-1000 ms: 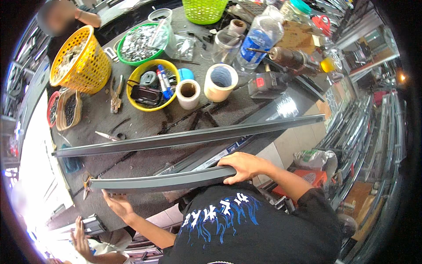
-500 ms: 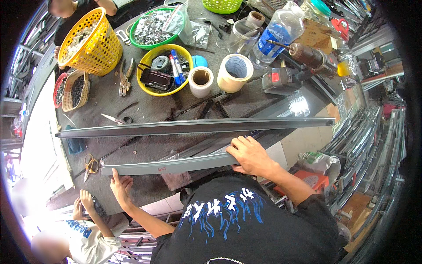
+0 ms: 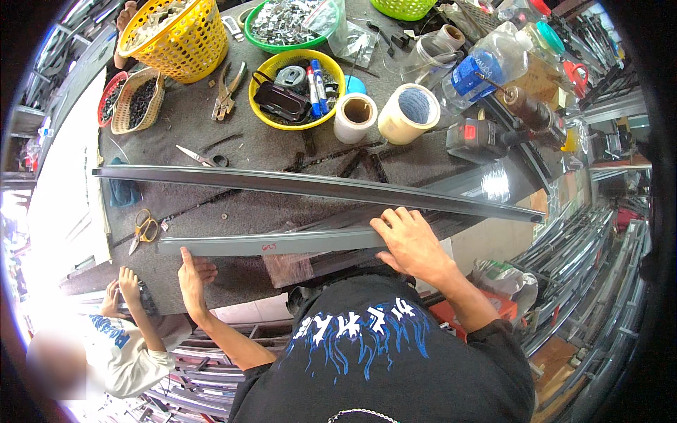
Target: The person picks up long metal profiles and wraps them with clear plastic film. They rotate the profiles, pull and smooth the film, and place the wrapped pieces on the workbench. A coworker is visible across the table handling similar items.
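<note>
A grey metal profile (image 3: 296,243) with a small red handwritten mark lies along the table's near side, across the front of my body. My right hand (image 3: 412,243) grips its right part, fingers over the far edge and thumb on the near side. At its left end my left hand (image 3: 194,278) is open, the index fingertip touching the near edge and the other fingers stretched out. Beyond it rests a longer dark metal profile (image 3: 303,186), slanting across the table, touched by neither hand. Yellow-handled scissors (image 3: 146,227) lie by the grey profile's left end.
Black-handled scissors (image 3: 204,158), pliers (image 3: 226,92), a yellow bowl (image 3: 300,127) of markers and tools, tape rolls (image 3: 409,114) and a cordless drill (image 3: 525,113) stand farther back. Baskets (image 3: 173,42) hold small parts. Another person's hands (image 3: 121,290) are at the lower left; metal lengths (image 3: 585,282) are stacked right.
My view has turned slightly, so the table's things sit tilted and shifted in the picture. Both hands stay at the grey profile in nearly the same grip.
</note>
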The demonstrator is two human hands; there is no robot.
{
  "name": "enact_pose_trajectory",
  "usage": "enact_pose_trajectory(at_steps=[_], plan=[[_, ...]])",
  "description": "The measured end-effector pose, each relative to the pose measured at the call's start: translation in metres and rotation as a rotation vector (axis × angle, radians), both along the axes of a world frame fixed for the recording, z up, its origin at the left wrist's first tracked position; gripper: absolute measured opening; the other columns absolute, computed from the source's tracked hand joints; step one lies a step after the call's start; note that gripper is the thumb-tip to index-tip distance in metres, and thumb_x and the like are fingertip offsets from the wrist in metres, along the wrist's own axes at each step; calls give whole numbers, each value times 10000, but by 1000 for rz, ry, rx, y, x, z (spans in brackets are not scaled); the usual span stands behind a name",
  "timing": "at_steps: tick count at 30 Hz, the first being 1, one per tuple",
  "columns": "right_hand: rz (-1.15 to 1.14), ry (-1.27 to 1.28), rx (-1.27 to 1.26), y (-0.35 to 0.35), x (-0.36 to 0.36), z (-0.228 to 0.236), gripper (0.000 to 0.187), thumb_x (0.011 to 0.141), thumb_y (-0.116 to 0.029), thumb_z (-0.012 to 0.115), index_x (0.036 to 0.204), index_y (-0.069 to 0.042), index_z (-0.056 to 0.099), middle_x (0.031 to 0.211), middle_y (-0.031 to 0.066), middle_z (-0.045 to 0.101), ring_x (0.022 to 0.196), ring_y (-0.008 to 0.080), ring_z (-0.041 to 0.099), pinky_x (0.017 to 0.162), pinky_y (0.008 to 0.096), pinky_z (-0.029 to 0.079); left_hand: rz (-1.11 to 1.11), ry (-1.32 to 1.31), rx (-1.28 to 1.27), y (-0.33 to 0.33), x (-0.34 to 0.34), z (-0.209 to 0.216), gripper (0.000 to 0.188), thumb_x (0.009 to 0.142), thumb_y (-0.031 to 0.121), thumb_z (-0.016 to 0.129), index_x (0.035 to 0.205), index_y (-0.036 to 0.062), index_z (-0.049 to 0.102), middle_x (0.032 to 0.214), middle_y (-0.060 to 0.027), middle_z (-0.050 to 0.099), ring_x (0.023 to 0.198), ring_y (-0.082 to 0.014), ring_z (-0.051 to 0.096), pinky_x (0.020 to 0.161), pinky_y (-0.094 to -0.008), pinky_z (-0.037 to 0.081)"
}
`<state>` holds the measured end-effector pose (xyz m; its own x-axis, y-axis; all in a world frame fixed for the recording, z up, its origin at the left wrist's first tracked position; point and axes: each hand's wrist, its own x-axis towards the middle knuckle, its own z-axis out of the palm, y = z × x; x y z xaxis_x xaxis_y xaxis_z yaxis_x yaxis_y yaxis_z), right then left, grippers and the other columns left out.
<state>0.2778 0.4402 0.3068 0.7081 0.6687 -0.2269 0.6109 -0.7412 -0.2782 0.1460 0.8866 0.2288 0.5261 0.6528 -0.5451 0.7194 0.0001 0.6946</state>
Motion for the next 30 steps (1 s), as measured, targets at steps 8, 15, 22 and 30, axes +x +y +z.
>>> enact_pose_trajectory(at_steps=[8,15,22,30], plan=[[-303,-196,456,36,69,11,457,918,-325,714,1241,-32,579,938,159,659,849,374,678,747,486,548,-23,-28,3,-8,2,14,861,997,749,372,890,-58,653,716,-134,679,584,-191,646,566,-297,517],[-463,-184,416,55,127,-13,393,927,-224,703,1277,-82,593,918,204,715,826,387,717,749,477,576,-303,-61,-11,-34,1,86,568,1059,517,518,899,-15,637,660,-76,640,551,-111,596,520,-236,465],[-413,496,1192,32,65,8,287,919,-33,721,1169,11,586,976,56,659,882,108,621,764,267,511,-437,-798,246,-117,73,122,233,933,184,734,1067,-3,700,970,-96,694,875,-176,653,806,-301,515],[-201,579,1247,42,38,20,307,869,16,740,1139,17,594,1123,92,615,1036,157,619,909,310,526,-748,-1027,400,-169,139,145,435,768,217,854,1164,77,738,1170,-118,703,1099,-306,673,961,-418,519]])
